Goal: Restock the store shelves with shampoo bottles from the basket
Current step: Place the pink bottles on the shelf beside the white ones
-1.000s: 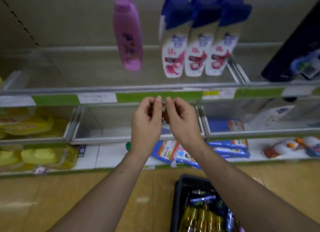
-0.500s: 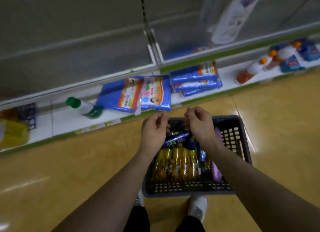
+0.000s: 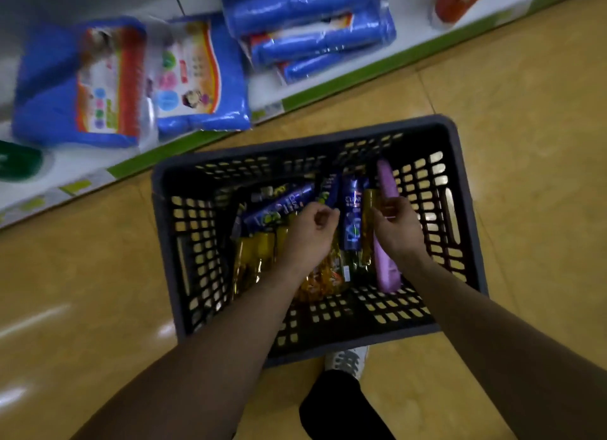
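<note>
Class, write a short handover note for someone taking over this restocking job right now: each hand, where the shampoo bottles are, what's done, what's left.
Left hand: above the basket, fingers loosely curled, holding nothing.
Right hand: over the pink bottle; grip unclear.
Bottles: gold bottles, dark blue bottles and the pink one lie in the basket on the floor.
Done: no shampoo on the bottom shelf in view.
Left: lift bottles out and shelve them.

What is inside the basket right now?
In the basket lie blue bottles, gold bottles and one purple bottle. The left hand and right hand cover the middle; anything beneath the top layer is hidden.
</note>
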